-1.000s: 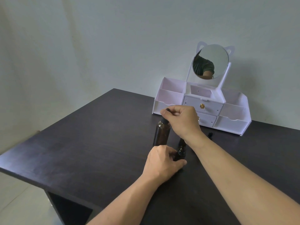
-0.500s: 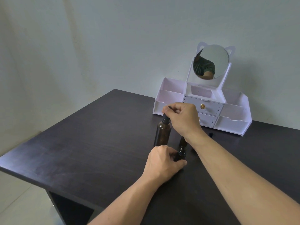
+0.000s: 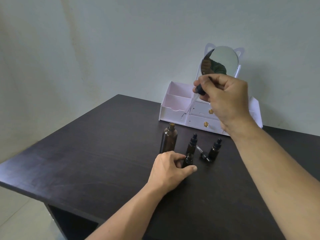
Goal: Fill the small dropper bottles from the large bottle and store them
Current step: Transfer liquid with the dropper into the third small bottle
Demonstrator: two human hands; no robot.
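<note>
The large amber bottle [image 3: 168,138] stands open and upright on the dark table [image 3: 97,163]. My right hand [image 3: 223,97] is raised above it, holding the large bottle's dropper [image 3: 192,101] by its black cap, the glass pipette slanting down to the left. My left hand [image 3: 170,168] grips an uncapped small dropper bottle [image 3: 188,160] on the table. Two capped small bottles [image 3: 192,144] [image 3: 215,148] stand behind it. A loose small dropper cap [image 3: 203,154] lies between them.
A white organiser [image 3: 174,104] with open compartments, two drawers with gold knobs and a cat-eared round mirror [image 3: 223,61] stands at the back against the wall. The table's left and front edges drop off to the floor.
My right hand has lifted the dropper out of the large bottle and raised it up to the right. My left hand stays on the small bottle.
</note>
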